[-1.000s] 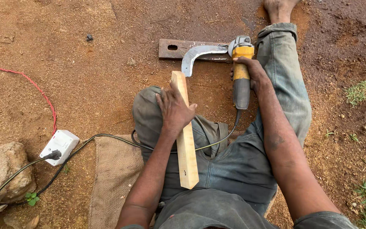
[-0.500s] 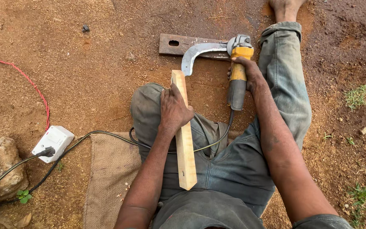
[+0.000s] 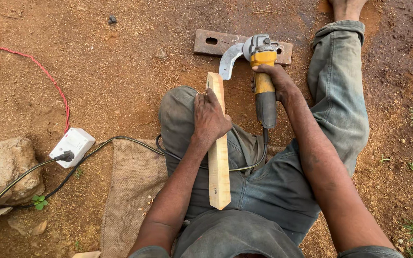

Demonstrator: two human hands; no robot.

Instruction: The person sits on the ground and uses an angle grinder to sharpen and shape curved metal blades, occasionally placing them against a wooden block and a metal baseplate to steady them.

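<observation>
Since half a second ago, little has changed. A white socket box (image 3: 72, 146) with black cables lies on the red dirt by a rough stone (image 3: 5, 169). The left hand (image 3: 210, 119) closes its grip around a pale, square-edged wooden bar (image 3: 218, 157) resting on the bent knee. The right hand (image 3: 274, 79) wraps the yellow-and-black angle grinder (image 3: 263, 79), its head at the curved grey blade (image 3: 228, 60) over a rusty slotted plate (image 3: 216, 42).

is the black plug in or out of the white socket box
In: the black plug sits in the side of the white socket box, its cable trailing off.
</observation>
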